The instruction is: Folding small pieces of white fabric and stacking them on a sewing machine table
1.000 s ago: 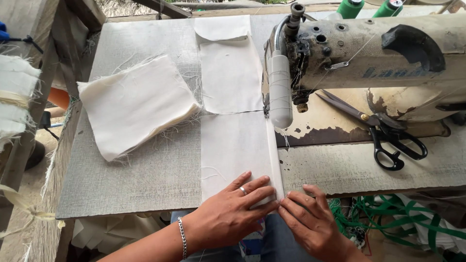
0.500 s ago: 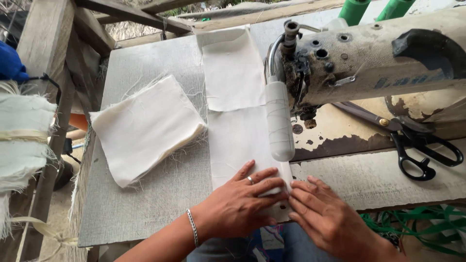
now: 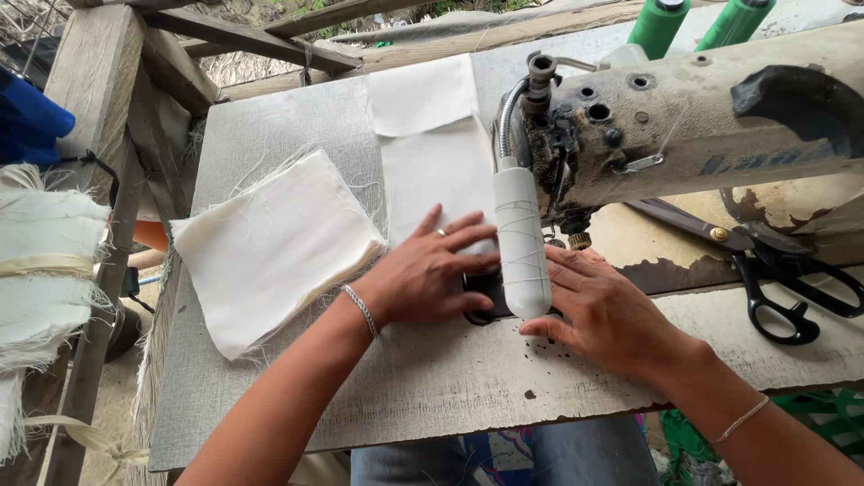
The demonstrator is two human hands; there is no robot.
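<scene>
Under the sewing machine [image 3: 684,117] head, left hand [image 3: 432,279] lies flat on the white cloth strip [image 3: 432,171], fingers spread, nothing gripped. Right hand [image 3: 603,310] rests flat beside it by the needle, fingers loosely apart. Cloth stack [image 3: 274,247] sits left on the table [image 3: 432,378]; scissors [image 3: 774,279] right.

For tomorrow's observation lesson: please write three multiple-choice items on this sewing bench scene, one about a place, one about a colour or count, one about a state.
1. Where do the black scissors lie?
A. right of the sewing machine head
B. on the fabric stack
C. in a hand

2. What colour are the two thread cones?
A. red
B. green
C. white

3. How is the left hand?
A. clenched
B. lifted clear
C. flat on the white cloth strip

Answers: 1 A, they rest on the table at right; 2 B, both cones are green; 3 C, fingers spread, pressing cloth.
</scene>
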